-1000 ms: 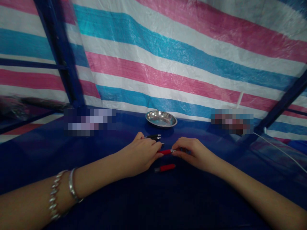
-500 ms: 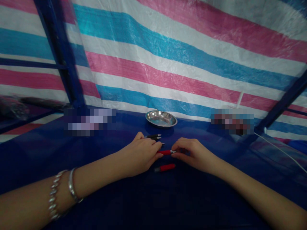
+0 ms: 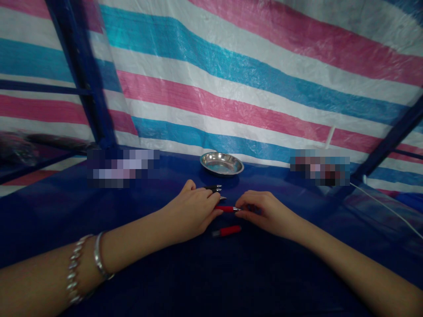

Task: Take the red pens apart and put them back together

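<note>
My left hand (image 3: 194,209) is closed on the body of a red pen (image 3: 226,209), whose silver tip points right. At that tip, my right hand (image 3: 264,209) pinches with thumb and fingertips. Dark pens (image 3: 216,189) with silver tips stick out past the far side of my left hand, their rear parts hidden under it. One more pen tip (image 3: 223,198) shows between them and the red pen. Closer to me, a red pen piece (image 3: 230,230) with a dark, see-through end lies on the blue tabletop (image 3: 211,277).
A shallow round metal dish (image 3: 222,164) stands at the table's back edge. Blurred-out items lie at back left (image 3: 122,169) and back right (image 3: 320,169). A white cable (image 3: 386,207) runs down the right side. Behind hangs a striped sheet (image 3: 231,97) between blue metal posts (image 3: 82,75).
My left hand has shifted slightly left along the pens, showing a little more of the middle pen tip. The right hand stays at the red pen's tip.
</note>
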`<state>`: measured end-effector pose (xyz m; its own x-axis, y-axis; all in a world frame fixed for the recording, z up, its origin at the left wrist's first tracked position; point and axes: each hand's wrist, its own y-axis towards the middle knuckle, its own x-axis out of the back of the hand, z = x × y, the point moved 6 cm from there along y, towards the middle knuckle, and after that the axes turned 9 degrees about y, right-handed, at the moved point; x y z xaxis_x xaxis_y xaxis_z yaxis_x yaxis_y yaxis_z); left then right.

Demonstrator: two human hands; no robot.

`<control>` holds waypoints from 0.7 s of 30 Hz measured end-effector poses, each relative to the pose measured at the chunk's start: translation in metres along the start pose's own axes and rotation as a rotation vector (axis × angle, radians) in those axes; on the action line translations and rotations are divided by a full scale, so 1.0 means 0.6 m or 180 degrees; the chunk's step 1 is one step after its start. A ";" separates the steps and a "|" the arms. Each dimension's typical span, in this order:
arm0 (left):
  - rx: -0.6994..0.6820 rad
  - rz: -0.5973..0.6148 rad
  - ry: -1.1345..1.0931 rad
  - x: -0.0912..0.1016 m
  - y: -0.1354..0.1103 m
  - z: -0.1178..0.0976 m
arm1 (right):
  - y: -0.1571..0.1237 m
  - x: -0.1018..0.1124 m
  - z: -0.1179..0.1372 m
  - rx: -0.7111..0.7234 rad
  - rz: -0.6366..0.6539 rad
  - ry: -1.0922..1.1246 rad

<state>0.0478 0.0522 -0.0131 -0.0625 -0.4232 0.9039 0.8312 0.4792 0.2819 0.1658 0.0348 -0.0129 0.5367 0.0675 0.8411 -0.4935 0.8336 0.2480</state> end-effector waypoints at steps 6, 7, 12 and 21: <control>-0.0007 0.0072 -0.0054 -0.003 0.001 0.001 | 0.000 -0.002 -0.002 -0.0045 0.0053 0.0011; -0.0002 0.0070 -0.0056 -0.003 0.001 0.002 | 0.000 -0.003 -0.003 -0.0049 0.0059 0.0018; -0.0019 0.0096 -0.0054 -0.004 -0.001 0.001 | 0.001 -0.003 -0.005 -0.0055 0.0077 0.0024; -0.0009 0.0159 -0.0001 -0.004 0.000 0.002 | 0.000 -0.006 -0.005 -0.0082 0.0152 -0.0019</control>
<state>0.0474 0.0543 -0.0149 -0.0212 -0.3985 0.9169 0.8348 0.4976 0.2355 0.1660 0.0363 -0.0172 0.5087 0.1042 0.8546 -0.5007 0.8433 0.1952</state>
